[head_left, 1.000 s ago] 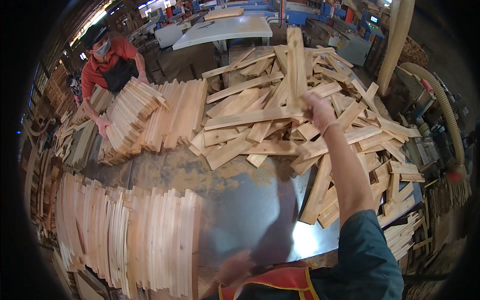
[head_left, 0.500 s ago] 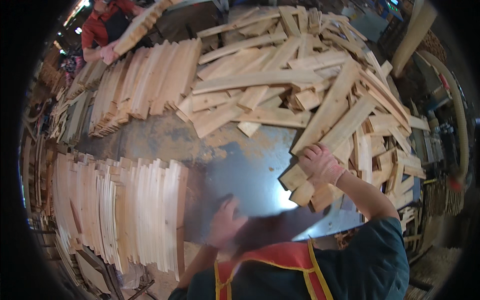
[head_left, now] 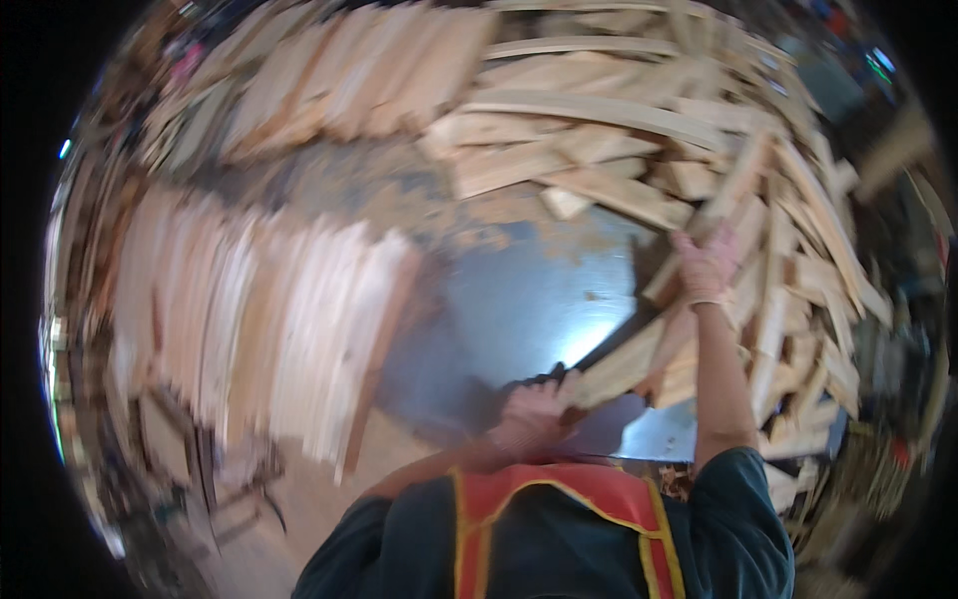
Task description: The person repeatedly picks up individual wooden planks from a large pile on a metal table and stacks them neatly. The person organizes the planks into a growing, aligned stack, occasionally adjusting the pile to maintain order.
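Note:
My left hand (head_left: 534, 411), in a pale pinkish glove, closes round the near end of a wooden board (head_left: 627, 361) low over the metal table. The board slants up to the right toward the loose pile. Farther along, my right hand (head_left: 709, 262), gloved too, spans a board at the pile's left edge with its thumb and fingers on either side. Motion blurs its fingertips, and my right forearm covers part of the wood beneath. Whether both hands grip one and the same board is hard to see.
A jumbled pile of loose boards (head_left: 599, 120) covers the table's far and right parts. On the left stands a row of boards on edge (head_left: 249, 319), with another stack (head_left: 359, 70) behind it. Sawdust lies on the metal tabletop (head_left: 499, 299).
My left hand has moved right from over the table onto a board's end. My right hand has moved farther up along the pile. The view has shifted, and the co-worker at the far left is out of sight.

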Available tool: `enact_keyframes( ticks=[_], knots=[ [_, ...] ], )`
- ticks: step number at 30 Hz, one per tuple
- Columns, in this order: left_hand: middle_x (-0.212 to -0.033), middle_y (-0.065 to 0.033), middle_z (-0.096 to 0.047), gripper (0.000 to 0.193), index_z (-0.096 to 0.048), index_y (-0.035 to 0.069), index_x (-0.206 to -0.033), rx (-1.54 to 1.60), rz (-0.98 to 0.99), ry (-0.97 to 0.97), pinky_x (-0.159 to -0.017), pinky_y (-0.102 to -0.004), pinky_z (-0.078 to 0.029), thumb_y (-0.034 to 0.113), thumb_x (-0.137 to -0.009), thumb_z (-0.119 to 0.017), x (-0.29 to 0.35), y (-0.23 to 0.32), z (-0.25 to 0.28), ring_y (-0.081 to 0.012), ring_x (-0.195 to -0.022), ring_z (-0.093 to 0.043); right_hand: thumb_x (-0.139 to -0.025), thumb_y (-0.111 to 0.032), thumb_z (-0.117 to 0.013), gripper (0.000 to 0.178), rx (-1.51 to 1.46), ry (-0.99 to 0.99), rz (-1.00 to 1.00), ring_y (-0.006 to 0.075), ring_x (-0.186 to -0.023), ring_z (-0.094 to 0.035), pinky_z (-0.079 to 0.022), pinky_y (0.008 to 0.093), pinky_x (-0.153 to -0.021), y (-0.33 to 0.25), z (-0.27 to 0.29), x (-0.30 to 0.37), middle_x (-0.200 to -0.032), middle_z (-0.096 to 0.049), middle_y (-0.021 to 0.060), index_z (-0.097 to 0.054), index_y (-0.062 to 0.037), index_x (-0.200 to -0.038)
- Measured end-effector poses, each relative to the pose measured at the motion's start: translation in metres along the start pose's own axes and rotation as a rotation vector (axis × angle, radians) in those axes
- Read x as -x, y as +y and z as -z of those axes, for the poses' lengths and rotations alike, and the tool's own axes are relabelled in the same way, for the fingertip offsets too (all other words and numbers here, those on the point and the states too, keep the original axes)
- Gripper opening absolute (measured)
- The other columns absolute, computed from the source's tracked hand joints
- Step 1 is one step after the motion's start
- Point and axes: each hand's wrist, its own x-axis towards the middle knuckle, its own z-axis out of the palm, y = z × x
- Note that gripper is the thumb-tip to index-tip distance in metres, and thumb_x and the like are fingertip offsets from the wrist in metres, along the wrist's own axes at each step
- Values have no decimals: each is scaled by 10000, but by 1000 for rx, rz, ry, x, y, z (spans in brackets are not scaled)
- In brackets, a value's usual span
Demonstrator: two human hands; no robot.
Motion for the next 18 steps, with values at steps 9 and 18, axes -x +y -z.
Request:
enact_keyframes(
  ticks=[9, 18],
  knots=[
    [-1082, -196, -679, 527, -638, 112, -1280, 358, 185, 96, -932, -486, -534, 404, -858, -757, 141, -97, 20, -394, -1040, -675, -952, -216, -602, 532, -348, -342, -54, 361, -1269, -588, -492, 434, -1065, 88, -9, -13, -1494, -560, 196, -569, -6, -1440],
    [-1189, -123, -644, 477, -599, 135, -1357, -179, 707, 512, -959, -486, -496, 267, -904, -674, 275, -189, -4, -330, -1131, -643, -877, -80, -763, 550, -1347, -1013, -570, 279, -1084, -678, -576, 444, -946, -100, 54, 281, -1194, -672, 85, -554, -82, -1386]
  ],
)
